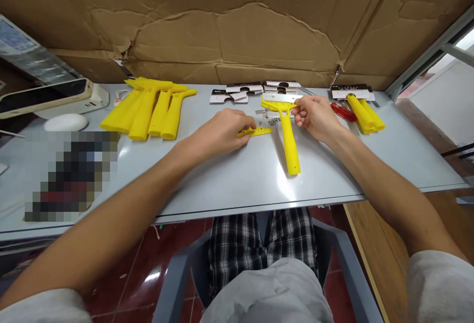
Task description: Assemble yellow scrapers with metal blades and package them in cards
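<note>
My right hand [314,118] pinches the right end of a yellow scraper handle [290,145], whose tube points down toward the front edge of the table. Along its wide head lies a metal blade [279,98], its right end by my fingertips. To the left, the fingers of my left hand [229,130] close on a flat yellow strip with small holes [261,131], held low at the tabletop. Between the hands a small pile of screws [274,121] lies on the table. My left thumb is partly hidden.
Several yellow scraper handles [172,115] lie at left, near a phone [44,96] and white mouse [65,122]. Black-and-white packaged blades [244,89] lie at the back. At right are a red screwdriver [342,112] and more yellow handles [365,115]. Cardboard [222,36] walls the back.
</note>
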A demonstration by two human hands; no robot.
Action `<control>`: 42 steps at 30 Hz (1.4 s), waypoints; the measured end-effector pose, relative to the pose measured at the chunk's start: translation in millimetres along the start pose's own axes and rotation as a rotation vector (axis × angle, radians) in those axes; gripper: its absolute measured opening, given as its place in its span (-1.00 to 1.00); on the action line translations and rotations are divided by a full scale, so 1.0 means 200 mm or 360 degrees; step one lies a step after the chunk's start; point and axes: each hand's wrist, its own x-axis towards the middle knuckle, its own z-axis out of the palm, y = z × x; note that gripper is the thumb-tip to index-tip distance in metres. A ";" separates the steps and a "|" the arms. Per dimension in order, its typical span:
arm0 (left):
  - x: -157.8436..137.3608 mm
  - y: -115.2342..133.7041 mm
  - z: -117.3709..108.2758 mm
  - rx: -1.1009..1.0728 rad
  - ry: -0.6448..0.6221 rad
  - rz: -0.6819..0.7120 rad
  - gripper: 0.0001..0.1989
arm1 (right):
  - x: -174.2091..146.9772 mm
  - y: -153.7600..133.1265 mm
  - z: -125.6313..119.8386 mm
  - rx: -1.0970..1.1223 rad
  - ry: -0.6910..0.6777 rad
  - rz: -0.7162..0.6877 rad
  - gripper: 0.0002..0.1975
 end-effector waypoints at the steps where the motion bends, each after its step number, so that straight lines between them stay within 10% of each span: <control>1: 0.00 0.00 -0.01 0.0034 -0.0019 0.0001 -0.60 | 0.00 0.00 0.00 -0.0004 -0.0005 0.0003 -0.74; 12: 0.01 -0.03 0.01 0.0105 0.0085 -0.0083 -0.38 | -0.03 -0.01 0.03 0.0055 -0.0054 0.0097 -0.79; 20: 0.03 0.01 -0.03 -0.0927 0.0497 -0.0543 -0.76 | -0.03 0.01 0.02 0.0057 -0.0164 0.0039 -0.79; 27: 0.05 0.10 -0.04 -0.1746 0.0441 -0.0880 -0.80 | -0.09 0.04 0.05 0.0065 -0.0353 0.0060 -0.85; 42: 0.06 0.14 -0.05 -0.1730 0.0603 -0.0983 -0.77 | -0.10 0.06 0.06 0.0067 -0.0396 0.0121 -0.84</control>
